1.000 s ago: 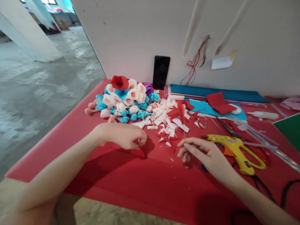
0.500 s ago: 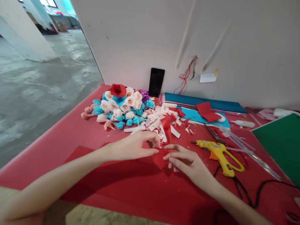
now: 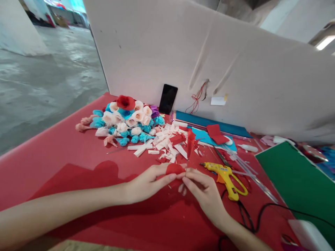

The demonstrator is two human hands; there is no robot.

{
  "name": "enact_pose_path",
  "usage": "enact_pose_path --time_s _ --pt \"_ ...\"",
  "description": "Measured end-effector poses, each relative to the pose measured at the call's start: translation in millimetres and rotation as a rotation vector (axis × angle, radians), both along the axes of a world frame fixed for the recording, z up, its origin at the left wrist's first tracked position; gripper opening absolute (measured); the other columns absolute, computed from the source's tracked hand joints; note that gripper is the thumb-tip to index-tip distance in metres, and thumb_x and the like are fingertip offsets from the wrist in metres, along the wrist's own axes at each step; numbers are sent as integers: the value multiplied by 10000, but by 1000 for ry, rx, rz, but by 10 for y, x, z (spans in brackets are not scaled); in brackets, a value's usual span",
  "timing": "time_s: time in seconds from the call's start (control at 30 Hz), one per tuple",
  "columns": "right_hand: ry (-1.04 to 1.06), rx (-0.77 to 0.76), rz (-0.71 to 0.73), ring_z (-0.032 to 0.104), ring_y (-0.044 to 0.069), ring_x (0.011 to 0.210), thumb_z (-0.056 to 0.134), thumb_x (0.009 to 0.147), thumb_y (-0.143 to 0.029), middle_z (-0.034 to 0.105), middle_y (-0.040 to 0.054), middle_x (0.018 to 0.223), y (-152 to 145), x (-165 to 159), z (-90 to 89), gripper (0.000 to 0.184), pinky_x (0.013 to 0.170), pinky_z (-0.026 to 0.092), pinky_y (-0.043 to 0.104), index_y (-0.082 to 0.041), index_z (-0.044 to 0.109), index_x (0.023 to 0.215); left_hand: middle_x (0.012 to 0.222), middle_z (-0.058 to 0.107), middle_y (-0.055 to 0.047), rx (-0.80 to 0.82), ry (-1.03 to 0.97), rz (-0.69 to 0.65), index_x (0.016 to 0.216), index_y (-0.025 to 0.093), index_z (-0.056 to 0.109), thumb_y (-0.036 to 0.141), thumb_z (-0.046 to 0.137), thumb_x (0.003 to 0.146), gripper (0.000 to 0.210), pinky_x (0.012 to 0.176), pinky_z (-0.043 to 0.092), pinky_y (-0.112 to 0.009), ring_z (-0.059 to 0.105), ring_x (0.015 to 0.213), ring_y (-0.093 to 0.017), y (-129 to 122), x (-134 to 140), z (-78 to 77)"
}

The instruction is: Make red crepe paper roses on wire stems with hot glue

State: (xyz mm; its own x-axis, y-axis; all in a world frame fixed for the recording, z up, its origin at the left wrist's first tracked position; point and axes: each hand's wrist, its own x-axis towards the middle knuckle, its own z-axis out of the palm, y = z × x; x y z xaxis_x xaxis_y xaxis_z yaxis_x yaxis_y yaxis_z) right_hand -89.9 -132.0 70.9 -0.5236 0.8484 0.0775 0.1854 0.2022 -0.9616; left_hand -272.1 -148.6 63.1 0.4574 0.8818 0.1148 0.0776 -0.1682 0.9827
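Observation:
My left hand is closed on a small rounded red paper petal, which lies along its fingers with the thumb below. Beside it, my right hand pinches a thin stem between thumb and fingers. Above the fingertips stands a rolled red paper piece, seemingly at the top of that stem; the join is hard to make out. The fingertips of both hands meet or nearly meet over the red tabletop. Just beyond them lies a heap of white and red paper scraps.
Paper flowers are piled at the back left. A phone leans on the white panel. Right of my hands lie a yellow glue gun with its black cord, scissors, blue sheets, a white bottle and a green board.
The view has swung to the right. The petal, earlier hanging between both hands, now lies along my left fingers. My right fingers have moved from the petal's edge to the stem.

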Motion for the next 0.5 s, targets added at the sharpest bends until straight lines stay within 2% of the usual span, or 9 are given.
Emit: enact_pose_path --time_s 0.07,0.13,0.23,0.3,0.37,0.5 --pt "1 -5 7 540 81 563 479 844 -251 568 9 624 -7 4 -13 188 580 441 189 -154 639 817 847 647 -25 -33 -16 67 875 149 618 294 360 891 296 819 420 -224 572 821 -122 -27 1 5" --pt "-2 -26 27 546 81 571 461 855 -257 594 21 684 -10 6 -28 194 582 446 195 -155 625 832 748 638 -15 -98 -12 149 785 133 624 309 378 880 317 729 428 -208 559 721 -111 -35 -17 29" --pt "-18 -77 89 566 94 593 436 869 -282 634 45 743 -20 -1 -51 216 569 458 201 -151 604 841 568 541 21 -176 -22 307 636 120 583 329 446 838 321 568 387 -191 460 550 -78 -15 -55 86" --pt "-35 -109 134 575 99 597 422 876 -292 646 47 724 -36 -11 -74 229 559 460 197 -150 599 843 517 480 38 -183 -67 393 588 126 555 337 496 804 308 519 359 -185 411 509 -67 6 -77 126" --pt "-56 -133 175 578 96 597 414 880 -287 648 43 709 -56 -21 -109 231 565 459 192 -154 601 847 538 497 32 -186 -115 423 609 132 575 332 518 787 274 530 377 -186 433 529 -74 18 -92 156" --pt "-90 -149 200 577 89 603 421 879 -274 650 36 720 -98 -34 -191 213 574 454 181 -164 602 857 647 595 2 -182 -194 377 672 148 620 309 500 805 240 660 445 -207 535 657 -108 -2 -101 172"
